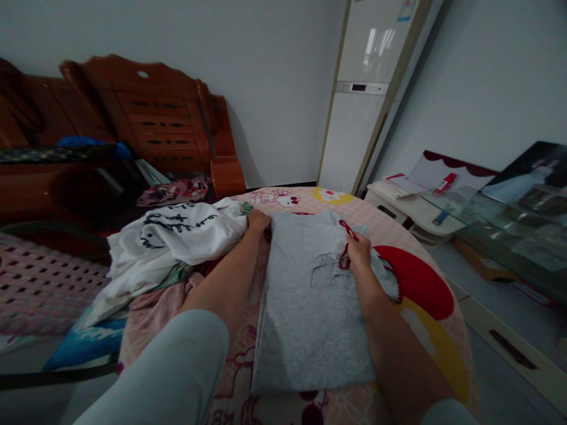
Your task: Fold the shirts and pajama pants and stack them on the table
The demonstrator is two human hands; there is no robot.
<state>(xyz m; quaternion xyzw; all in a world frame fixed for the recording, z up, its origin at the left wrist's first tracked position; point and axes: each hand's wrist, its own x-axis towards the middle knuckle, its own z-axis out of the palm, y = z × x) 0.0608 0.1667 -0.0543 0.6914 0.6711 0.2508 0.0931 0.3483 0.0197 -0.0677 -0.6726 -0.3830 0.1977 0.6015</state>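
A grey garment [305,307] with red trim lies flat and partly folded on a round table [425,330] covered by a patterned pink cloth. My left hand [257,221] is closed on the garment's far left corner. My right hand [358,251] pinches the fabric near its red-edged neckline, on the right side. Both forearms reach forward over the table.
A pile of clothes topped by a white shirt with black lettering [177,236] sits at the table's left. A wooden sofa [146,118] stands behind it. A tall white air conditioner [367,94] fills the corner. A glass-topped low cabinet [509,218] runs along the right.
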